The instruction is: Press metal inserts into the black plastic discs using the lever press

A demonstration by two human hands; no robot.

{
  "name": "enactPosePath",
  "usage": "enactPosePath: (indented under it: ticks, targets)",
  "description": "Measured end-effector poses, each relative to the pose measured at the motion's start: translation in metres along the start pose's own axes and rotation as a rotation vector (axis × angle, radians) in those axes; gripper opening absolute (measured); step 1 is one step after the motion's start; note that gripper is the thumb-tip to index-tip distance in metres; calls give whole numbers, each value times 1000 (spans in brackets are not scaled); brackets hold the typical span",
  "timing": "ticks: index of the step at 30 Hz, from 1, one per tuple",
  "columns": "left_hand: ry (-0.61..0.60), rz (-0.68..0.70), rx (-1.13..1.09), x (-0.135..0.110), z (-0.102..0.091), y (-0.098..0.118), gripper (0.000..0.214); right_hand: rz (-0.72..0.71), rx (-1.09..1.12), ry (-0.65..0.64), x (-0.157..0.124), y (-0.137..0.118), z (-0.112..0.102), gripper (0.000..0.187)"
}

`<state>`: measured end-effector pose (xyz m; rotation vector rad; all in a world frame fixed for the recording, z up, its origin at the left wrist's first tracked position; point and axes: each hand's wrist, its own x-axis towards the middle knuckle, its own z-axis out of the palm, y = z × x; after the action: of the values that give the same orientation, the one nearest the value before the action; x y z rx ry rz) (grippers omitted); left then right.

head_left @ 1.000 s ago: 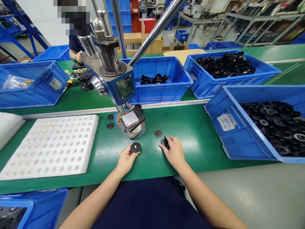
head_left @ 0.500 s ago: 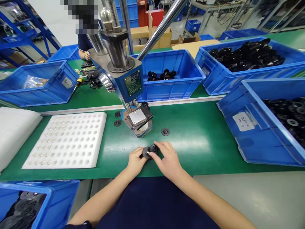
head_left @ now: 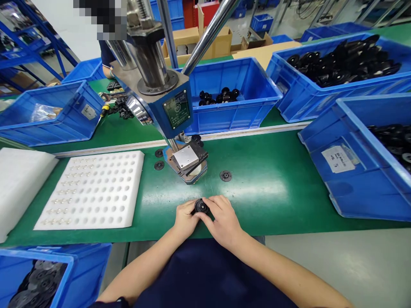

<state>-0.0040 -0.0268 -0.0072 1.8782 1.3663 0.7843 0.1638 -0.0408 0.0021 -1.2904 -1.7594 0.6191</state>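
Observation:
Near the front edge of the green bench, my left hand [head_left: 185, 220] and my right hand [head_left: 223, 220] meet around a black round wheel-like part [head_left: 201, 206]. My left fingers close on its left side, largely hiding the black disc beneath. From the right, my right thumb and fingers grip the rim. Just beyond my hands is the base of a hand press [head_left: 189, 179], with a silver metal plate [head_left: 185, 157] on top. A loose black disc [head_left: 225, 176] lies to the right of that base, and another black disc [head_left: 159, 165] to its left.
At left lies a white foam tray [head_left: 136, 188] with small clear pieces in some holes. Blue bins of black parts include a right bin [head_left: 334, 188], a back bin [head_left: 231, 115] and a lower-left bin [head_left: 80, 265]. A screwdriver [head_left: 104, 110] rests behind. Another person's arm [head_left: 107, 72] shows beyond the press.
The wheel-like part in my right hand has come over the disc in my left hand, and the two now overlap. My hands have drawn closer together. The view has shifted slightly.

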Motion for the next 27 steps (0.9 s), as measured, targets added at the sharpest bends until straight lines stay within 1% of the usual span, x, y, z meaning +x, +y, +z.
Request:
enactPosePath:
  ticks: [5,10,12,15,21,27]
  targets:
    - [-14,-29,-10,1,-3,5,18,-11,-30,5,-1,-4,-1,30]
    - [-26,-23,-6,0,-4,9,20,-12,-13,96,-3,-6,4,27]
    - [-34,-25,7,0,-4,9,21,-12,-1,112,-4,-6,5,27]
    - [-34,-15,22,-1,-4,8,21,-2,-1,91,-4,-4,6,27]
    - [-21,-3,21,-1,-2,8,22,21,-24,-5,-3,-2,2,30]
    - [-23,-1,22,1,-2,4,20,12,-58,-42,-2,1,3,33]
